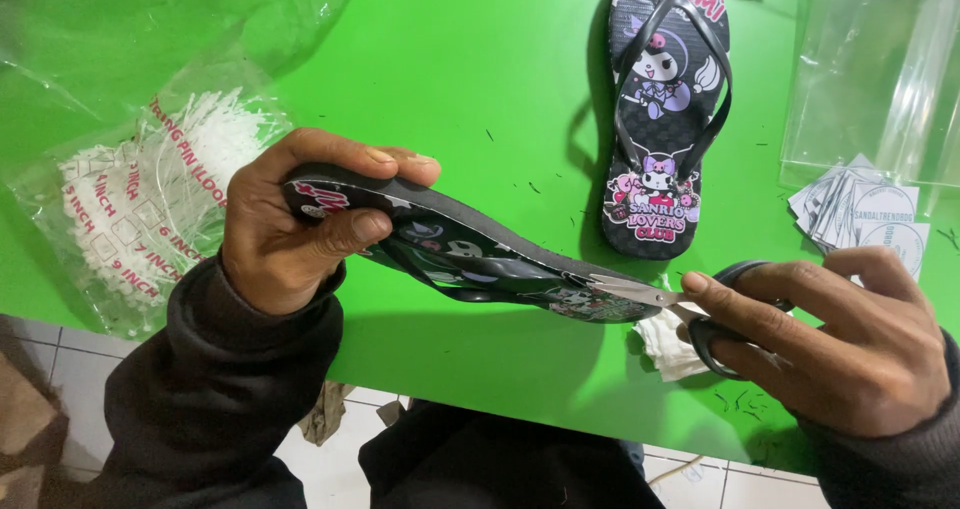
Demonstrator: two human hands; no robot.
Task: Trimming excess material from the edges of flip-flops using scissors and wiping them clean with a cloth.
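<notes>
My left hand (290, 224) grips the toe end of a black flip-flop (470, 254) with cartoon prints, holding it on its edge above the green table (460, 79). My right hand (835, 344) holds black-handled scissors (690, 304). Their metal blades touch the heel end of the held flip-flop. A matching black flip-flop (665, 109) lies flat on the table beyond, strap up.
A clear plastic bag of white loop pins (150, 199) lies at the left. Clear plastic bags (880, 69) and a stack of round paper tags (865, 214) sit at the right. A white scrap (670, 344) lies under the scissors. Tiled floor shows below the table edge.
</notes>
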